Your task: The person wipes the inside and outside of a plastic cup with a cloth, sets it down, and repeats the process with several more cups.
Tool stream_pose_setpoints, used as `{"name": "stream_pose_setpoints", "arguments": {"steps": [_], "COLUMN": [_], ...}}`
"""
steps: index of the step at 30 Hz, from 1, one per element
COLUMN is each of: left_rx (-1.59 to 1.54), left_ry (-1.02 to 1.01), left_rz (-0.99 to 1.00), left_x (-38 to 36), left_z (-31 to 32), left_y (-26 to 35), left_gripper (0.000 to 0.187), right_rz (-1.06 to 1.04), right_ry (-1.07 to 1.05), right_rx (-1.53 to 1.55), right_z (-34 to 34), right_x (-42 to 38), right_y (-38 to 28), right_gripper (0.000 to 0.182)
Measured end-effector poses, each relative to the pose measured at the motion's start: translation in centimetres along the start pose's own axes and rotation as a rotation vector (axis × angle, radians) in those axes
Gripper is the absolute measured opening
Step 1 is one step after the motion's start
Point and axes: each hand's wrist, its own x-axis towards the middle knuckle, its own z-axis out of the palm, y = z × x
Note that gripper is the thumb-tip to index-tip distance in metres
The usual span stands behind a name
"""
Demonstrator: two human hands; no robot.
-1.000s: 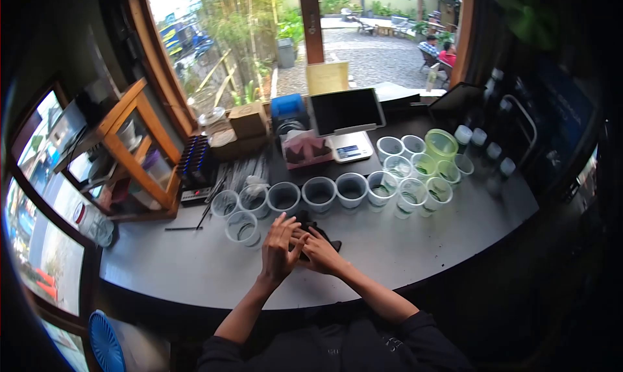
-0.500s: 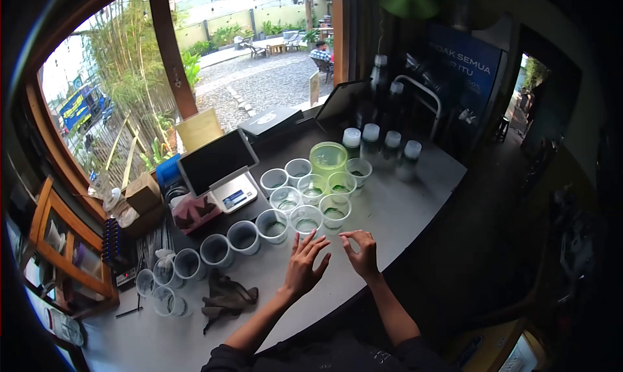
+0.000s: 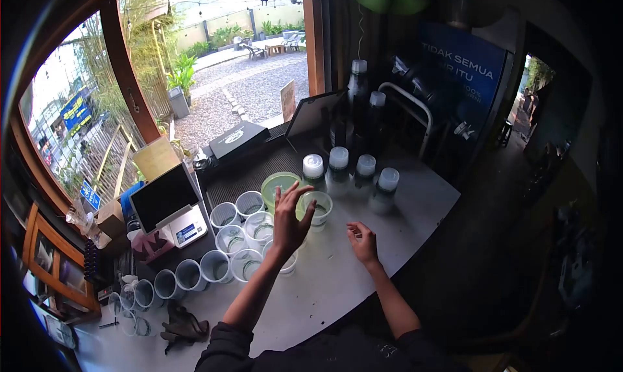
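Note:
My left hand [image 3: 290, 219] is raised over the group of clear plastic cups, fingers spread, with nothing visible in it. It overlaps the pale green tub [image 3: 276, 185] and hides some cups behind it. Just right of its thumb stands a clear cup [image 3: 318, 210]; contact cannot be made out. My right hand [image 3: 363, 245] hovers over the grey counter to the right of the cups, its fingers loosely bent and apart from the thumb, holding nothing visible. Other clear cups, such as the front one [image 3: 247, 264], stand below and left of my left hand.
Stacks of lidded cups [image 3: 339, 159] stand at the back right. A tablet stand [image 3: 167, 200] is on the left, with a dark cloth [image 3: 184, 325] near the front. A row of cups [image 3: 189, 274] runs left along the counter [image 3: 311, 307]. The counter's curved edge lies at right.
The view has turned right, so the cups appear farther left. My left hand has moved up from the front cups toward the green tub. My right hand's fingers have parted from their pinch.

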Motion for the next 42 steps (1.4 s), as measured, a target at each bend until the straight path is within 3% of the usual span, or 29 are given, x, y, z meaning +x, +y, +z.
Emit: {"name": "stream_pose_setpoints", "arguments": {"steps": [3, 4, 9, 11, 12, 15, 20, 24, 27, 29, 31, 37, 38, 39, 41, 42], "left_rx": [0.038, 0.07, 0.188, 0.274, 0.295, 0.312, 0.294, 0.264, 0.268, 0.326, 0.218, -0.421, -0.551, -0.627, -0.97, -1.076], "left_ry": [0.034, 0.011, -0.053, -0.162, -0.279, -0.348, -0.285, -0.207, -0.152, -0.022, 0.112, 0.386, 0.405, 0.354, 0.298, 0.276], "left_rz": [-0.051, -0.077, -0.095, -0.088, -0.203, -0.323, -0.201, -0.215, -0.117, -0.078, -0.102, -0.514, -0.547, -0.611, -0.557, -0.581], "left_x": [4.1, 5.5, 10.1, 10.8, 11.2, 12.3, 12.3, 13.2, 14.1, 14.0, 13.5, 8.8, 7.8, 6.6, 3.5, 2.1], "left_z": [2.6, 3.6, 8.1, 9.0, 9.1, 8.3, 7.7, 5.7, 4.2, 3.2, 1.9, -3.2, -4.3, -5.7, -7.8, -8.8], "left_y": [-2.0, -3.0, -8.0, -9.4, -9.8, -9.3, -11.7, -8.7, -7.7, -6.8, -5.9, -3.0, -3.0, -3.2, -2.9, -2.7], "left_gripper": [0.033, 0.035, 0.049, 0.054, 0.054, 0.052, 0.055, 0.052, 0.051, 0.052, 0.053, 0.056, 0.056, 0.052, 0.048, 0.043], "right_rz": [-0.005, -0.02, -0.237, -0.328, -0.319, -0.387, -0.412, -0.397, -0.411, -0.424, -0.436, -0.372, -0.334, -0.207, 0.055, 0.029], "right_ry": [-0.084, -0.151, -0.209, -0.206, -0.271, -0.248, -0.261, -0.269, -0.259, -0.245, -0.239, -0.235, -0.189, -0.144, -0.06, 0.054], "right_rx": [0.031, 0.012, -0.193, -0.352, -0.378, -0.418, -0.413, -0.452, -0.447, -0.442, -0.42, -0.256, -0.148, 0.012, 0.326, 0.398], "right_z": [1.3, 1.7, 4.4, 5.2, 5.4, 5.6, 5.3, 5.3, 5.3, 5.3, 5.2, 5.2, 5.5, 5.3, 5.2, 4.9], "right_x": [3.9, 5.3, 9.2, 9.2, 9.3, 9.4, 9.4, 9.5, 9.4, 9.4, 9.3, 9.5, 9.7, 9.9, 10.0, 9.8], "right_y": [3.0, 3.8, 4.8, 5.0, 5.0, 5.2, 4.9, 4.2, 4.3, 4.3, 4.6, 5.4, 6.7, 6.5, 5.5, 3.2], "right_gripper": [0.029, 0.043, 0.065, 0.07, 0.075, 0.077, 0.076, 0.074, 0.074, 0.073, 0.072, 0.063, 0.046, 0.038, 0.025, 0.021]}}
